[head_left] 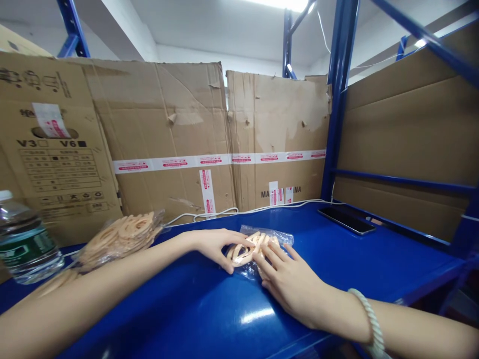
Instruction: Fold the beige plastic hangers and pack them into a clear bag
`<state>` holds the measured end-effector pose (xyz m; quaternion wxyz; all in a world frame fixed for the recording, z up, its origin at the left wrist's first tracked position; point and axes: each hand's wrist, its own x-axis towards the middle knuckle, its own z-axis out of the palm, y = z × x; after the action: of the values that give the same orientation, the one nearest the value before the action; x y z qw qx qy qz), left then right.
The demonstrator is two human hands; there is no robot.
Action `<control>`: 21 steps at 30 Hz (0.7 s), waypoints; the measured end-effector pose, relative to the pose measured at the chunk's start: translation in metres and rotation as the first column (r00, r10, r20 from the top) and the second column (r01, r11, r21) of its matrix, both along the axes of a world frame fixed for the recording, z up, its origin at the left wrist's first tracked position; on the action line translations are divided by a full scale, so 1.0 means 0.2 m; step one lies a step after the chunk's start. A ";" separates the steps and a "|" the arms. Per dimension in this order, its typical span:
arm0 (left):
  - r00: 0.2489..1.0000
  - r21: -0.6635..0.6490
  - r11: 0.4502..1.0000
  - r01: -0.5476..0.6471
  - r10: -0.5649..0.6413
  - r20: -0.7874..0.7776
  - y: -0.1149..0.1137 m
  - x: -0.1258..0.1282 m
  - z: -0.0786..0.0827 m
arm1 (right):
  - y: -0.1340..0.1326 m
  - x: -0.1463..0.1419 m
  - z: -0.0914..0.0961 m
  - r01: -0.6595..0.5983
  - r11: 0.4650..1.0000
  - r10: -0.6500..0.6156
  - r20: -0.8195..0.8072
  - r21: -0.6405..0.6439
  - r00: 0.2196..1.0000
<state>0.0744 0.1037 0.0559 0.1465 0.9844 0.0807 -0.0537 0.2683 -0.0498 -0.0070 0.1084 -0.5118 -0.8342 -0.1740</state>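
Observation:
A small pile of pale, wood-coloured flat pieces with ring-like cut-outs [241,255] lies at the middle of the blue surface. Clear plastic film [282,238] shows behind and beneath it. My left hand [215,248] reaches in from the left, thumb and fingers apart at the pile's left edge, its fingertips touching the top. From the right, my right hand [290,281] rests on the pile with its fingers spread, covering part of it. A cord bracelet circles the right wrist. Neither hand is closed around a piece.
A clear bag of similar pieces [127,232] and a water bottle [28,242] stand at left. A phone [346,220] lies at right on the blue shelf [209,309]. Cardboard sheets [168,124], a white cable [219,213] and a blue post [339,99] border the back.

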 end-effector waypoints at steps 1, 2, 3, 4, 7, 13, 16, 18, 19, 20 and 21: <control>1.000 -0.006 1.000 -0.010 0.010 0.012 0.00 0.02 -0.01 | 0.00 0.02 0.00 0.016 1.000 -0.016 0.015 0.005 1.000; 1.000 -0.010 1.000 -0.021 0.022 0.023 0.00 0.04 -0.01 | 0.01 0.05 0.00 0.029 1.000 -0.029 0.031 0.011 0.999; 0.999 -0.011 0.999 -0.031 0.032 0.036 0.01 0.07 -0.02 | 0.01 0.08 0.00 0.040 0.999 -0.041 0.047 0.020 0.998; 0.998 -0.010 0.999 -0.037 0.038 0.054 0.02 0.10 -0.03 | 0.02 0.12 0.00 0.052 0.998 -0.054 0.061 0.028 0.997; 0.993 0.015 0.999 -0.035 0.033 0.112 0.05 0.26 -0.07 | 0.07 0.27 -0.01 0.115 0.993 -0.116 0.097 0.015 0.989; 0.980 0.145 0.976 -0.159 0.138 0.146 0.12 0.65 -0.13 | 0.21 0.63 -0.01 0.336 0.939 -0.322 0.155 -0.076 0.934; 0.967 0.176 0.957 -0.230 0.204 0.153 0.15 0.84 -0.14 | 0.30 0.77 0.00 0.411 0.910 -0.399 0.159 -0.048 0.903; 0.954 0.187 0.940 -0.284 0.258 0.150 0.16 0.95 -0.14 | 0.35 0.84 0.00 0.454 0.891 -0.444 0.173 -0.019 0.879; 0.945 0.190 0.930 -0.315 0.290 0.149 0.17 1.00 -0.14 | 0.38 0.86 0.00 0.469 0.883 -0.461 0.177 -0.004 0.869; 0.935 0.190 0.918 -0.347 0.323 0.149 0.18 1.04 -0.15 | 0.40 0.88 0.00 0.480 0.877 -0.475 0.179 0.013 0.862; 0.923 0.189 0.906 -0.378 0.354 0.150 0.18 1.08 -0.15 | 0.43 0.90 0.00 0.485 0.874 -0.482 0.177 0.028 0.858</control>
<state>0.2912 0.1394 0.0260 0.0514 0.9632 0.2610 0.0392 0.4488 0.0353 -0.0067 -0.0181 -0.6879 -0.6870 -0.2334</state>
